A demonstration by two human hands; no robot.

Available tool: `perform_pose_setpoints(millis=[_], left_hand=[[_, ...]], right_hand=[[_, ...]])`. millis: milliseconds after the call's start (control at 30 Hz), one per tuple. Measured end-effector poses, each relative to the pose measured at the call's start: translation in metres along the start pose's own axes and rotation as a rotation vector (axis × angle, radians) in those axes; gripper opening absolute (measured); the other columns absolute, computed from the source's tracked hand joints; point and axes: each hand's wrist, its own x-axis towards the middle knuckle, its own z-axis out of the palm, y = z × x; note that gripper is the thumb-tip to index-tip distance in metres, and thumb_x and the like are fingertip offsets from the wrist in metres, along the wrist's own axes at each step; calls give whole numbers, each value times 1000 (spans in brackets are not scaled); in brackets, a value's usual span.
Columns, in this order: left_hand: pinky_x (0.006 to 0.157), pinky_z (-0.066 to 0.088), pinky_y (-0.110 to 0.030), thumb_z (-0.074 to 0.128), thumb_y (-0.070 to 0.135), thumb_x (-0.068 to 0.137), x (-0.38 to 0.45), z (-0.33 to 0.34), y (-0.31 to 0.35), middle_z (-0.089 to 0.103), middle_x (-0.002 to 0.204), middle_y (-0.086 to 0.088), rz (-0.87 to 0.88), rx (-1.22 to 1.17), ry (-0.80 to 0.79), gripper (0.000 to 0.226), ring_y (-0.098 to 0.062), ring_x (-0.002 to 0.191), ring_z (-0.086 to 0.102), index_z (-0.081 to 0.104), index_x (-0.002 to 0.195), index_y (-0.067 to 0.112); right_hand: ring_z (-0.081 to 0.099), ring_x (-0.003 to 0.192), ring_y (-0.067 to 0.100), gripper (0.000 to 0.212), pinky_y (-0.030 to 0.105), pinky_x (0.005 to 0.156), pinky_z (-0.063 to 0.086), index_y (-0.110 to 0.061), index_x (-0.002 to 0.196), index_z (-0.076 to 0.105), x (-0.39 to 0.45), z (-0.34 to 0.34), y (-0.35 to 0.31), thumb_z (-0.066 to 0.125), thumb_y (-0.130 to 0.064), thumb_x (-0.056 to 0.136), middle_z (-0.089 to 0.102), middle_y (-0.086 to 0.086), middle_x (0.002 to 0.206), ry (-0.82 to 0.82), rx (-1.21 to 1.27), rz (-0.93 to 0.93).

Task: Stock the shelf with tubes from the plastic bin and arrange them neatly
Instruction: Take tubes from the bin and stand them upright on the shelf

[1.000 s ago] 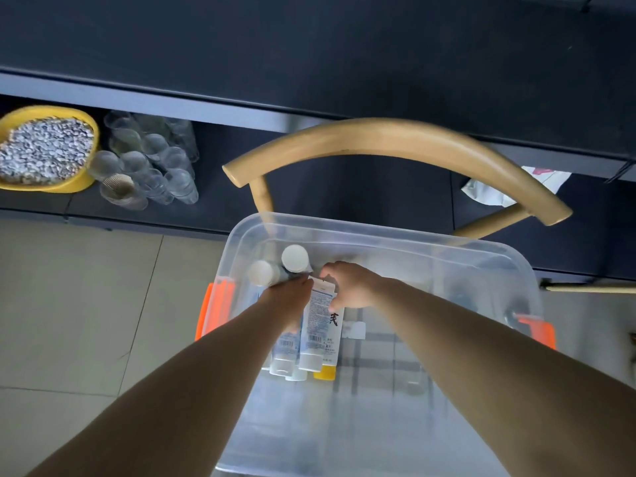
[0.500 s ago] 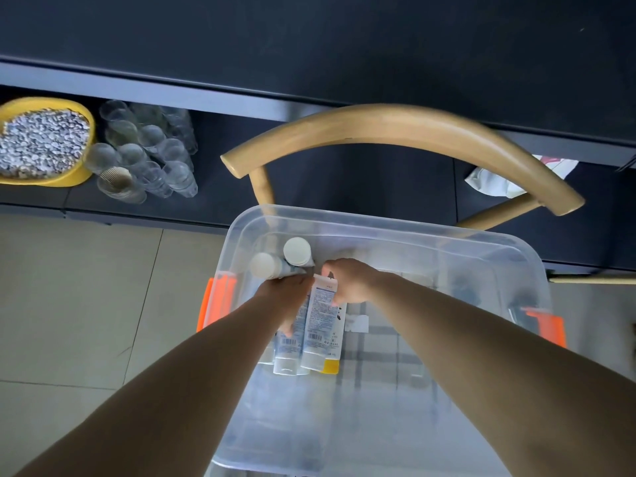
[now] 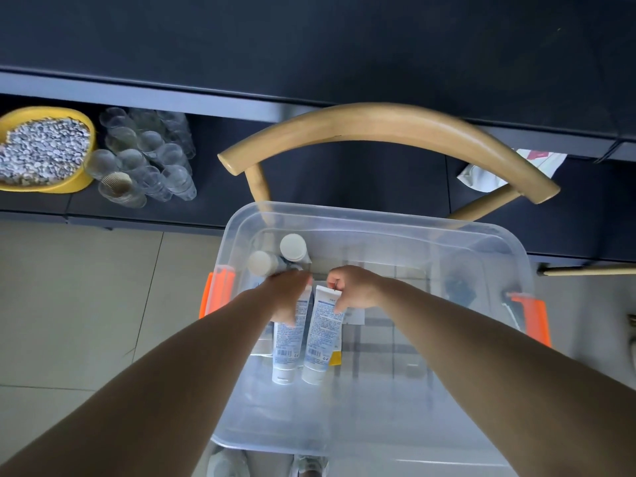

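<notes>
A clear plastic bin with orange latches sits on a wooden chair. Both my hands reach down into its left part. My left hand grips the crimped top of a white tube with blue print. My right hand pinches the top of a second white tube right beside it; a yellow-edged tube peeks out behind. Two more tubes stand with white caps up at the bin's far left corner. The dark shelf runs across beyond the chair.
The chair's curved wooden backrest arches between the bin and the shelf. On the lower shelf at left are a yellow bowl of pale pebbles and several clear cups. A white packet lies at right. Tiled floor spreads left.
My hands have parted a little, so the two tubes now lie apart side by side. My view dipped slightly.
</notes>
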Motion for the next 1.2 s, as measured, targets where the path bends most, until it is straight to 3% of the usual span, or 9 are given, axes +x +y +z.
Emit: perform_pose_setpoints(millis=[167, 300, 467, 567, 767, 933, 1000, 1067, 1200], left_hand=[[83, 46, -30, 73, 6, 76, -21, -15, 3, 54, 128, -10, 7, -46, -20, 74, -26, 111, 55, 33, 136, 19], [78, 39, -25, 64, 3, 82, -41, -24, 9, 54, 127, -7, 85, 12, -51, 56, -23, 111, 54, 41, 132, 16], [84, 43, -30, 60, 3, 84, -75, -22, 15, 56, 124, -6, 92, -66, 41, 41, -23, 107, 54, 50, 122, 16], [80, 39, -23, 63, 7, 84, -102, -37, 16, 55, 123, -3, 96, -146, 114, 43, -20, 105, 53, 51, 124, 16], [82, 48, -29, 71, 12, 79, -184, -102, 17, 59, 108, 3, 108, -260, 255, 33, -15, 98, 57, 58, 109, 16], [65, 40, -27, 70, 16, 76, -280, -176, 13, 54, 86, 7, 134, -184, 377, 22, -14, 79, 53, 53, 88, 23], [65, 37, -25, 70, 16, 76, -324, -209, 10, 51, 85, 8, 147, -133, 444, 23, -15, 81, 52, 52, 88, 24], [66, 38, -24, 70, 16, 78, -355, -234, 9, 52, 91, 8, 144, -85, 489, 23, -15, 85, 53, 56, 96, 21], [69, 39, -23, 69, 15, 79, -421, -286, 0, 53, 98, 7, 118, -25, 587, 25, -14, 87, 53, 57, 101, 18]], right_hand=[[57, 92, 20, 36, 25, 68, 47, -12, 109, 57, -25, 2, 0, 71, -7, 77, 61, 5, 107, 44, 88, 30], [60, 97, 24, 31, 39, 81, 57, -16, 100, 56, -50, 12, -3, 64, 0, 75, 61, 7, 108, 154, 223, 67], [56, 84, 20, 26, 26, 62, 45, -19, 90, 51, -87, 6, -23, 59, 0, 75, 57, 1, 93, 264, 189, 19], [55, 82, 19, 23, 19, 53, 36, -18, 87, 50, -117, -8, -37, 61, -2, 75, 56, -1, 88, 350, 143, 10], [58, 85, 16, 22, 19, 60, 41, -19, 90, 53, -204, -61, -81, 62, -3, 78, 60, -1, 90, 436, 63, 14], [55, 77, 14, 22, 19, 51, 37, -26, 87, 54, -300, -126, -144, 60, -8, 75, 54, -9, 82, 500, -87, 6], [54, 77, 11, 23, 16, 48, 40, -21, 93, 59, -340, -149, -176, 60, -6, 76, 53, -9, 86, 555, -132, -18], [54, 80, 11, 24, 18, 57, 43, -19, 96, 60, -366, -166, -198, 62, -5, 76, 56, -5, 94, 603, -161, -26], [52, 79, 9, 24, 19, 59, 40, -22, 91, 56, -414, -196, -250, 62, -5, 76, 53, -10, 88, 666, -201, -78]])
